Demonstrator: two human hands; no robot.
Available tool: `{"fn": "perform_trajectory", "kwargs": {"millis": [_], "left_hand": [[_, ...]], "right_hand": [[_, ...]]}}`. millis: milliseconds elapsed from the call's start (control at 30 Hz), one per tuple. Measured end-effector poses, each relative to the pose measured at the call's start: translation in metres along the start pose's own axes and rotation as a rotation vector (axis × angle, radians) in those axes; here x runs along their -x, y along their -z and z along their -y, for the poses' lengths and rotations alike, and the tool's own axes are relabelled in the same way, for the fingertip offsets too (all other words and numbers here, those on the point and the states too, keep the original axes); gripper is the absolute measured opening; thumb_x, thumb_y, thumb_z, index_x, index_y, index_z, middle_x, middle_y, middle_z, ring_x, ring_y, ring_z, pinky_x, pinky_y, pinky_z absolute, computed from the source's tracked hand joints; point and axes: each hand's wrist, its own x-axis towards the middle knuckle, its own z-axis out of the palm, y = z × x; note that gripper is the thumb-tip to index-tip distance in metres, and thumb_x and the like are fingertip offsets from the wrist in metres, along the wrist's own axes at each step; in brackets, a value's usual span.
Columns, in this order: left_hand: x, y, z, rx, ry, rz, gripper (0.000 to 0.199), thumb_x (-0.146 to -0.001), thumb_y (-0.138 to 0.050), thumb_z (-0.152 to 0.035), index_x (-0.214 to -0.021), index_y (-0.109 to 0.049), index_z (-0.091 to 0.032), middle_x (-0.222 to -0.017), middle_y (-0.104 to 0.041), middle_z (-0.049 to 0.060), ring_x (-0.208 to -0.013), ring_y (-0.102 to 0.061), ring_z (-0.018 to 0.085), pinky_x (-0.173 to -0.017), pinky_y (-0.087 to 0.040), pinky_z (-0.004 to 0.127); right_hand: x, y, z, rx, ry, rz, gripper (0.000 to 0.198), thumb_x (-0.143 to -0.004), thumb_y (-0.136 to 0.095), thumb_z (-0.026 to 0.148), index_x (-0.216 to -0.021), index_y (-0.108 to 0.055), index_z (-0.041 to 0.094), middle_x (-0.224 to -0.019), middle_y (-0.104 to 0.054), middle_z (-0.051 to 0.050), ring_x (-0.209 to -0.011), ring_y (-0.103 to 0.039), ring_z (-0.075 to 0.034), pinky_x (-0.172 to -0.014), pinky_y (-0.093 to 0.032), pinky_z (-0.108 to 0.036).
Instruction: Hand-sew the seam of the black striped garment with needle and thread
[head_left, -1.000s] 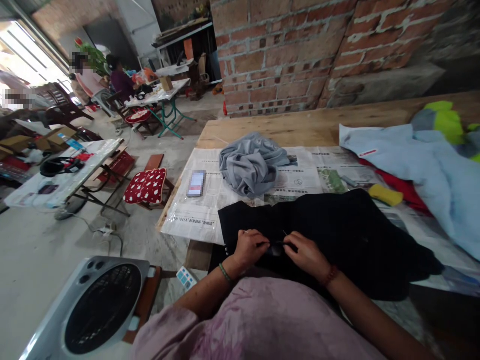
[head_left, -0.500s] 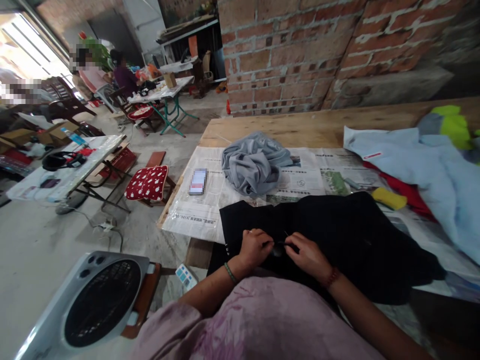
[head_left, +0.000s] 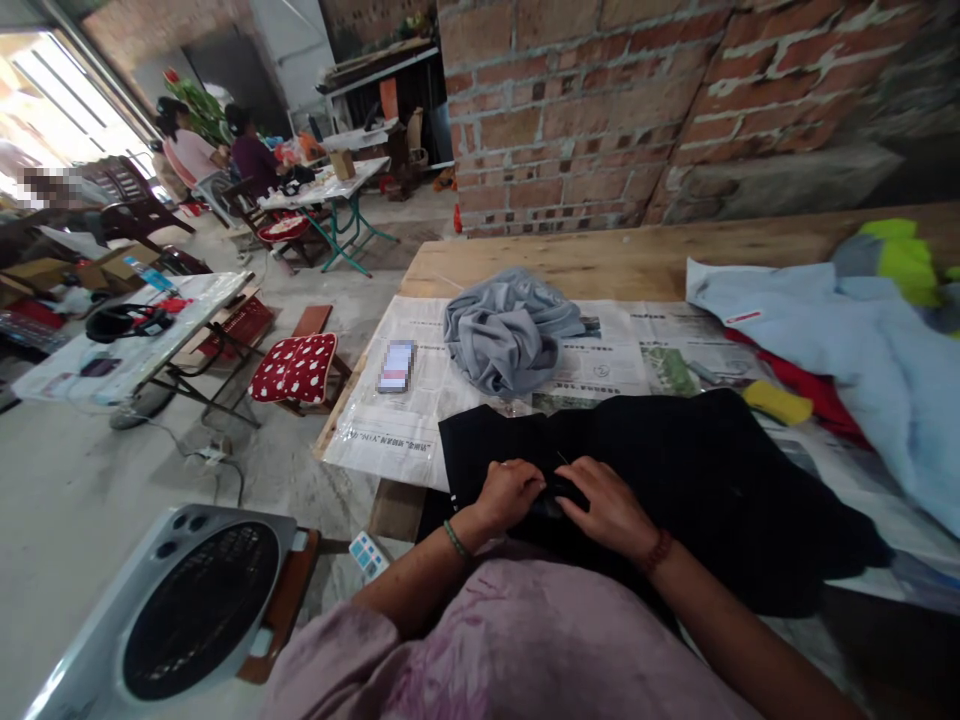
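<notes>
black cloth [head_left: 690, 450] | looked soft, limp, fairly light | left hand [head_left: 511, 494] and right hand [head_left: 609, 505] pinched it | best hold seemed between hands

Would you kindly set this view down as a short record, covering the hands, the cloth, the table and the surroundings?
Left hand: pinching black cloth
Right hand: also on the black cloth; a thin sliver beside it is too small to identify
Table: wooden, partly covered with newspaper
Also on table: phone, crumpled grey cloth, yellow item, pale blue cloth
Beside table: stool with red patterned cushion
Behind table: brick wall
</notes>
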Motion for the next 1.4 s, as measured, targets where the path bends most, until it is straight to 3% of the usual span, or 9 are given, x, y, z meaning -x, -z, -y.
{"fn": "perform_trajectory", "kwargs": {"millis": [100, 367, 533, 633, 767, 900, 1133, 1267, 1400], "left_hand": [[-0.001, 0.001, 0.001, 0.027, -0.020, 0.000, 0.015, -0.083, -0.051, -0.021, -0.082, -0.066, -0.018, -0.085, -0.068, 0.002, -0.084, -0.059, 0.016, -0.078, -0.039, 0.027], [0.010, 0.006, 0.018, 0.222, 0.015, -0.142, 0.016, -0.081, -0.052, -0.020, -0.093, -0.064, -0.019, -0.088, -0.068, 0.001, -0.079, -0.060, 0.012, -0.075, -0.041, 0.022], [0.027, 0.001, 0.016, 0.064, 0.028, -0.239, 0.022, -0.075, -0.061, -0.032, -0.093, -0.063, -0.020, -0.089, -0.066, 0.003, -0.087, -0.057, 0.017, -0.081, -0.037, 0.031], [0.030, -0.005, 0.010, -0.027, -0.001, -0.210, 0.029, -0.072, -0.063, -0.037, -0.096, -0.063, -0.022, -0.096, -0.065, 0.004, -0.092, -0.055, 0.020, -0.083, -0.034, 0.035], [0.023, -0.011, 0.006, 0.002, 0.033, -0.173, 0.017, -0.074, -0.062, -0.028, -0.090, -0.066, -0.023, -0.091, -0.066, 0.003, -0.089, -0.056, 0.019, -0.083, -0.034, 0.035], [0.014, -0.010, 0.011, 0.244, 0.094, -0.145, 0.013, -0.076, -0.058, -0.023, -0.081, -0.069, -0.020, -0.083, -0.067, 0.002, -0.081, -0.058, 0.015, -0.080, -0.039, 0.029], [0.007, -0.004, 0.018, 0.606, 0.262, 0.045, 0.020, -0.078, -0.051, -0.027, -0.082, -0.065, -0.013, -0.061, -0.055, -0.003, -0.055, -0.051, 0.009, -0.055, -0.041, 0.020], [0.008, -0.004, 0.018, 0.534, 0.167, 0.005, 0.017, -0.079, -0.051, -0.024, -0.084, -0.064, -0.014, -0.066, -0.057, -0.002, -0.060, -0.051, 0.009, -0.057, -0.042, 0.019], [0.009, -0.002, 0.019, 0.430, 0.055, -0.042, 0.015, -0.079, -0.054, -0.023, -0.082, -0.068, -0.015, -0.074, -0.063, 0.001, -0.071, -0.056, 0.011, -0.068, -0.045, 0.020]], "right_hand": [[-0.007, -0.002, 0.001, -0.038, 0.049, 0.040, 0.018, -0.077, -0.051, 0.018, -0.092, -0.061, 0.017, -0.084, -0.058, -0.007, -0.079, -0.054, -0.019, -0.074, -0.044, -0.034], [-0.012, -0.009, -0.004, -0.251, -0.101, 0.019, 0.019, -0.081, -0.046, 0.023, -0.082, -0.065, 0.020, -0.076, -0.058, -0.004, -0.071, -0.057, -0.014, -0.066, -0.046, -0.026], [-0.011, -0.009, -0.002, -0.265, -0.130, 0.013, 0.020, -0.081, -0.046, 0.025, -0.081, -0.066, 0.020, -0.075, -0.058, -0.003, -0.070, -0.057, -0.014, -0.065, -0.045, -0.026], [-0.012, -0.010, 0.000, -0.272, -0.144, 0.011, 0.021, -0.081, -0.046, 0.025, -0.081, -0.066, 0.019, -0.076, -0.058, -0.003, -0.071, -0.057, -0.014, -0.066, -0.046, -0.026], [-0.012, -0.009, 0.002, -0.287, -0.164, 0.010, 0.021, -0.080, -0.046, 0.026, -0.079, -0.067, 0.019, -0.074, -0.058, -0.003, -0.069, -0.057, -0.014, -0.064, -0.045, -0.026], [-0.013, -0.007, 0.003, -0.314, -0.192, 0.017, 0.021, -0.079, -0.047, 0.026, -0.077, -0.067, 0.019, -0.074, -0.058, -0.003, -0.068, -0.057, -0.014, -0.064, -0.045, -0.026], [-0.018, -0.001, 0.005, -0.393, -0.199, 0.065, 0.020, -0.077, -0.048, 0.024, -0.073, -0.067, 0.018, -0.072, -0.058, -0.003, -0.066, -0.056, -0.013, -0.062, -0.044, -0.025], [-0.019, 0.006, -0.001, -0.480, -0.181, 0.141, 0.029, -0.083, -0.040, 0.029, -0.078, -0.067, 0.019, -0.073, -0.058, -0.003, -0.066, -0.056, -0.013, -0.061, -0.044, -0.026], [-0.021, 0.012, -0.009, -0.621, -0.262, 0.175, 0.031, -0.083, -0.038, 0.026, -0.102, -0.062, 0.021, -0.072, -0.057, 0.000, -0.053, -0.052, -0.009, -0.053, -0.044, -0.023]]}}
